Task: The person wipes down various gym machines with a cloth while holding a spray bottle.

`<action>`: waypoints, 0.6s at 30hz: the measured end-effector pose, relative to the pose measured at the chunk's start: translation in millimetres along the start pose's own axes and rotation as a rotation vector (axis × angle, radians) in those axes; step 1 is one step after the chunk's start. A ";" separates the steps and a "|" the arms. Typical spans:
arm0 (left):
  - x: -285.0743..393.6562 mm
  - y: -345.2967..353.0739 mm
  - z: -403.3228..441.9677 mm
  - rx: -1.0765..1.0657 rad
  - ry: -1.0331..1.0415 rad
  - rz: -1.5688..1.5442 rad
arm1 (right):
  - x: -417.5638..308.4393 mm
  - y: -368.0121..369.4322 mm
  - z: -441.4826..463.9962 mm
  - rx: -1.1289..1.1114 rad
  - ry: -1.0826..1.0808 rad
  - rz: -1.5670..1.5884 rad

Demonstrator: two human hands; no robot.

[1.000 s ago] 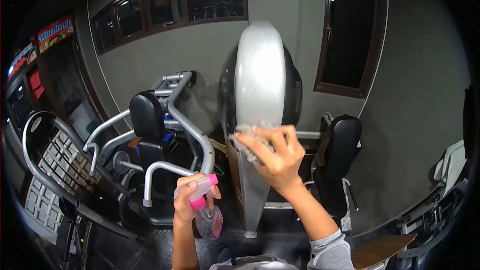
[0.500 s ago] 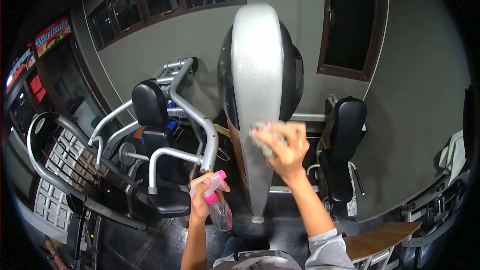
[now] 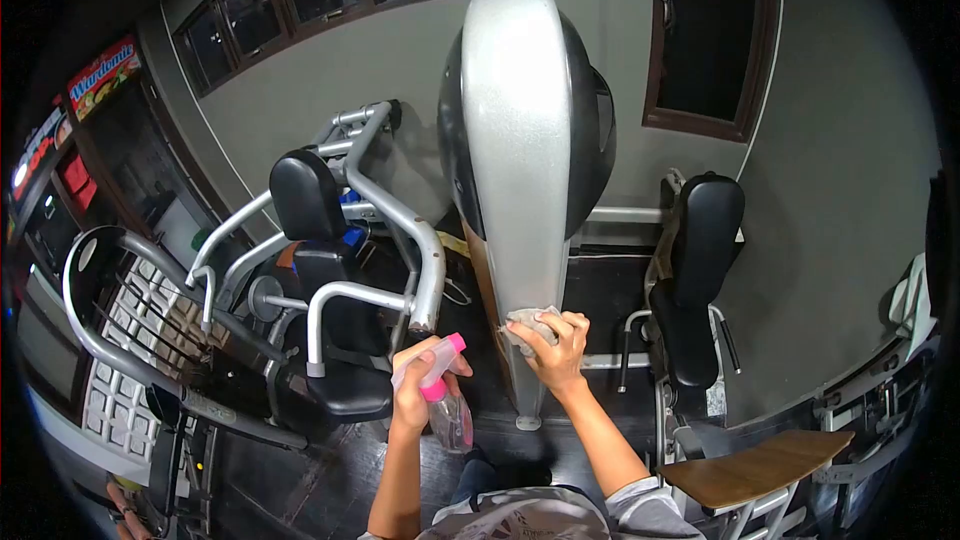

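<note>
A tall silver and black gym machine column [image 3: 517, 130] rises in the middle of the head view. My right hand [image 3: 560, 352] grips a crumpled greyish cloth [image 3: 530, 328], which rests against the lower part of the silver column. To the left of the column, my left hand [image 3: 412, 395] is wrapped round a spray bottle [image 3: 452, 422] with a pink nozzle and collar. The bottle is clear, and its trigger is partly covered by my fingers.
On the left stands a gym machine with a black seat [image 3: 345, 392] and silver bars. Another black padded seat [image 3: 708, 250] is at the right. A brown wooden board [image 3: 755, 470] sits at lower right, and a pale towel [image 3: 912, 300] hangs at the far right.
My right hand has slid the cloth down the column, closer to me. The left hand keeps the spray bottle at almost the same place. The view has shifted slightly.
</note>
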State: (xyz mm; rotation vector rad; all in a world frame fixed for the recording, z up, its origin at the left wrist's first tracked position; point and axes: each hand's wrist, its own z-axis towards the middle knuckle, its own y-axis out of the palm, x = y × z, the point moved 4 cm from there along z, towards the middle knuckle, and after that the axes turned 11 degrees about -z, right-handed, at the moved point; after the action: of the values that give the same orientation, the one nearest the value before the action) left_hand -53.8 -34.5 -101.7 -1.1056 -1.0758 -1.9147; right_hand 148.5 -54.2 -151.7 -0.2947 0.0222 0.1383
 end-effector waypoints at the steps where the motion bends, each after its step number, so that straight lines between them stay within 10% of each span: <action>1: -1.3 0.2 1.5 0.013 0.009 -0.002 | -0.1 -0.9 -0.6 -0.013 0.002 -0.002; 10: -9.8 2.0 2.9 0.047 0.009 0.015 | -22.4 -24.3 143.1 0.267 0.005 0.073; 18: -32.7 -21.9 20.6 0.003 -0.101 -0.034 | -29.7 15.9 9.1 0.080 0.061 -0.051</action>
State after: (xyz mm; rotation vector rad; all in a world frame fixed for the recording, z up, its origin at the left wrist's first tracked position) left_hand -51.5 -2.1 -131.9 -1.2010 -1.1584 -1.9002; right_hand 116.9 -40.4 -146.4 -0.2192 0.0805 0.0774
